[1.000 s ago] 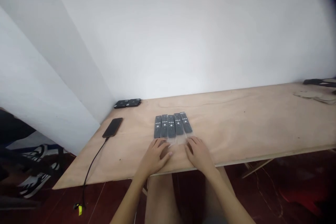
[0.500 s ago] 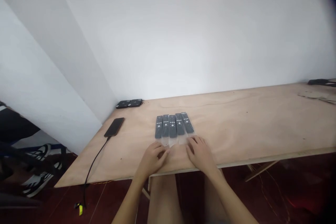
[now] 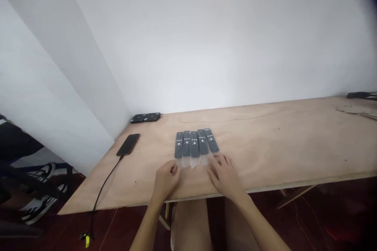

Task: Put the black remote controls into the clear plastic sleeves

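Drawn back slightly, the left hand (image 3: 166, 179) curls, its grip unclear, while the right hand (image 3: 226, 177) spreads by 5 remotes (image 3: 194, 144), probably light, stiff, slippery in plastic sleeves (image 3: 195, 161), best held mid-body.

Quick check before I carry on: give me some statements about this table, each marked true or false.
1. Five remotes lie side by side on the table. True.
2. A cable runs to the phone. True.
3. The phone lies right of the remotes. False: it lies to their left.
4. The left hand is lifting a remote. False: all five lie on the table.
5. The right hand is nearest the rightmost remote. True.
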Tool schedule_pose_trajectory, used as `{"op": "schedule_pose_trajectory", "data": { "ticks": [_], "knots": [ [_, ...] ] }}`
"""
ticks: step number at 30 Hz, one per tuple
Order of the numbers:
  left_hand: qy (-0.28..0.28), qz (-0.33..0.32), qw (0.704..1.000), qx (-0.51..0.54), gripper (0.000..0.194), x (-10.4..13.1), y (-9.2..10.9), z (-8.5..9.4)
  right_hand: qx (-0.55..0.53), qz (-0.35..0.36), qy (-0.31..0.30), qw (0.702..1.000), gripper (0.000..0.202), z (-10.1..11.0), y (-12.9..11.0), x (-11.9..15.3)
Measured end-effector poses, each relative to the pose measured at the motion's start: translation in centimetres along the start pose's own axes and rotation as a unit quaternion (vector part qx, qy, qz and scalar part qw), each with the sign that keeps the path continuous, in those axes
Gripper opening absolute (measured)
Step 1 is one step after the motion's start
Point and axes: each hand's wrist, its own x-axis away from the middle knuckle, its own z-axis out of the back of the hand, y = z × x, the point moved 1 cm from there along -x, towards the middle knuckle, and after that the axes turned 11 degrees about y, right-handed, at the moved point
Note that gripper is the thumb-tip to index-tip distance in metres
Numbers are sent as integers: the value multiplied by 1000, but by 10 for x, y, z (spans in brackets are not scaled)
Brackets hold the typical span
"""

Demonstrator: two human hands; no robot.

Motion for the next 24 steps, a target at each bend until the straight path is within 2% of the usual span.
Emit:
{"op": "schedule_pose_trajectory", "data": {
  "ticks": [3, 6, 8, 13, 16, 21, 24],
  "knots": [
    [-52, -48, 997, 26, 4, -3, 13, 5, -3, 41, -36, 998, 48, 1, -3, 0],
    [-103, -96, 989, 38, 25, -4, 21, 7, 4, 54, -67, 996, 55, -3, -4, 0],
    [-116, -112, 986, 38, 25, -3, 22, 6, 9, 58, -81, 995, 56, -6, -4, -1],
    [-125, -111, 985, 40, 15, -3, 21, 6, -3, 50, -83, 995, 43, -2, -6, -2],
    [-113, -95, 988, 46, 11, -3, 23, 7, -15, 28, -80, 996, 39, 2, -7, -3],
    [-95, -73, 991, 54, 11, -4, 22, 4, -7, 37, -82, 996, 57, -1, -12, -4],
    [-67, -23, 997, 30, 4, -3, 17, 1, -11, 48, -95, 994, 56, -5, -19, -6]
  ]
}}
